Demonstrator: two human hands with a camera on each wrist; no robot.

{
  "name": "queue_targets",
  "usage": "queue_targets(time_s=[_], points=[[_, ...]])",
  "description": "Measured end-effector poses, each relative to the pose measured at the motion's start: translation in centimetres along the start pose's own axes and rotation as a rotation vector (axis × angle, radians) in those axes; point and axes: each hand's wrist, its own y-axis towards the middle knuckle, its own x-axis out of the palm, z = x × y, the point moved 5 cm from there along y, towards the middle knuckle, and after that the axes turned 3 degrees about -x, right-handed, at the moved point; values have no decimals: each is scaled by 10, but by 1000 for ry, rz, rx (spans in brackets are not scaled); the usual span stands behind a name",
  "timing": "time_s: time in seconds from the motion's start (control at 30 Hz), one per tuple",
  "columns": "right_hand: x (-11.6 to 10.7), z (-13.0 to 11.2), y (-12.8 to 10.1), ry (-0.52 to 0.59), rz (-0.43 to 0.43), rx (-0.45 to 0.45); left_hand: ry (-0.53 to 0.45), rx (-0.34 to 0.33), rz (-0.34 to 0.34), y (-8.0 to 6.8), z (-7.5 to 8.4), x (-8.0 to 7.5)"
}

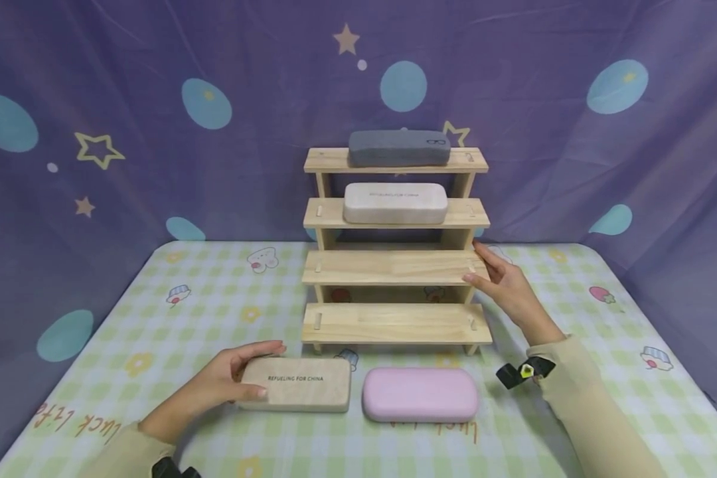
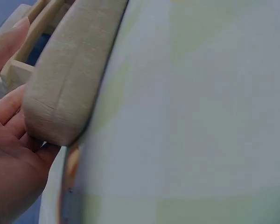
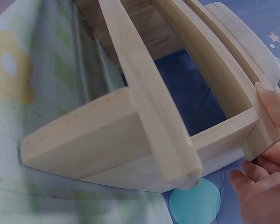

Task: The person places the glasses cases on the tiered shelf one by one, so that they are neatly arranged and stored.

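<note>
On the tablecloth, a beige glasses case (image 1: 311, 386) printed "REFUELING FOR CHINA" lies lengthwise. My left hand (image 1: 215, 380) holds its left end, thumb on the near side and fingers at the far side; the index finger extends clear of it. In the left wrist view, fingers touch the end of the case (image 2: 70, 79). A four-step wooden display rack (image 1: 394, 324) stands behind. At its right side, my right hand (image 1: 510, 292) grips the end of the second step from the bottom, thumb in front, fingers behind. In the right wrist view they wrap the board end (image 3: 263, 137).
A pink glasses case (image 1: 421, 395) lies right of the beige one, before the rack. On the top step sits a grey-blue glasses case (image 1: 399, 149), and a white glasses case (image 1: 396, 204) rests one step lower. A purple patterned curtain (image 1: 275, 166) hangs behind the table.
</note>
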Motion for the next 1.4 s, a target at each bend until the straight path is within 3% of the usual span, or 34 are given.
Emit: queue_targets(time_s=[0.27,0.6,0.77,1.03,1.4], points=[[2,0,1,10,0,2,35,-75,30,-2,-10,-2],[0,-1,0,17,6,-5,50,-93,-42,-2,-16,-3],[-2,1,-1,8,12,8,132,-94,-59,-2,-16,-5],[-2,0,1,12,5,17,348,-60,-38,-2,-13,-8],[0,1,0,7,-10,39,421,-11,-20,-3,-12,-11]])
